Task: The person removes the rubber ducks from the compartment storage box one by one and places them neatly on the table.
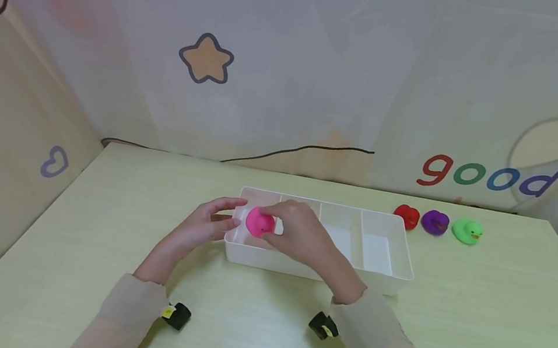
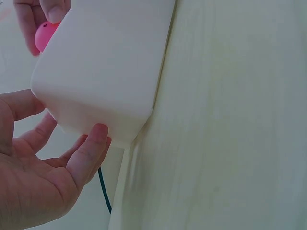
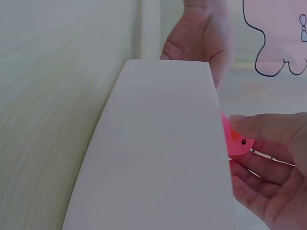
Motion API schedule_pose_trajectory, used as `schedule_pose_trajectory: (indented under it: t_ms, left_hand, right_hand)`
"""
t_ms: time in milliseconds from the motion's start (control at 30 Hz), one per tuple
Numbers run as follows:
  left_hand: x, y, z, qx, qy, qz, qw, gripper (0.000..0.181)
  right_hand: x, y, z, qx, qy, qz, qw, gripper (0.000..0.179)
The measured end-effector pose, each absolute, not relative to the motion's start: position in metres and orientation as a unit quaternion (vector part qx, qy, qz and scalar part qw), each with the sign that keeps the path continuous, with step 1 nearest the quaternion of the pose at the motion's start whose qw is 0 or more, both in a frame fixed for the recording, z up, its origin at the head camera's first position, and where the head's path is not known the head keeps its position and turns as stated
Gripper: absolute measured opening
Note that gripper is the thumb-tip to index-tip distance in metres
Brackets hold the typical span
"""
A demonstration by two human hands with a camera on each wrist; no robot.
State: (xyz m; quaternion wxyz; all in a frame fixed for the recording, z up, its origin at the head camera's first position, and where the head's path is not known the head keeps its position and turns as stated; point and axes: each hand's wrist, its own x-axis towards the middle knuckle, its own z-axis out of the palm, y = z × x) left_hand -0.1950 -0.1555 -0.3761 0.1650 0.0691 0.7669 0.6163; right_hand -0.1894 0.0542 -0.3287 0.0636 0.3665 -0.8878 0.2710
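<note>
My right hand point(image 1: 303, 233) pinches a pink rubber duck point(image 1: 259, 222) between thumb and fingers, at the leftmost compartment of a long white divided box point(image 1: 319, 272). In the right wrist view the duck point(image 3: 242, 143) shows its eye and orange beak just above the rim, partly hidden by the box's long side. At the box's left end is my left hand point(image 1: 203, 226), its fingers spread and touching the end wall. The left wrist view shows those fingertips point(image 2: 98, 134) resting against the outside of the box point(image 2: 110, 62), without gripping it.
A red duck point(image 1: 407, 217), a purple duck point(image 1: 435, 223) and a green duck point(image 1: 468, 231) stand in a row behind the box's right end. Behind the pale wooden table point(image 1: 492, 320) hangs a printed cloth backdrop point(image 1: 298, 70). A black wrist device point(image 1: 179, 316) sits below each sleeve.
</note>
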Motion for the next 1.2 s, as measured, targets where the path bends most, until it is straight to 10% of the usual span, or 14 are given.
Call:
schedule_pose_trajectory:
  t_ms: [1200]
  left_hand:
    - [-0.195,-0.158,-0.378,0.077,0.768,0.615,0.16,0.047]
  right_hand:
    - [-0.17,0.161,-0.316,0.195,-0.89,0.408,0.063,0.038]
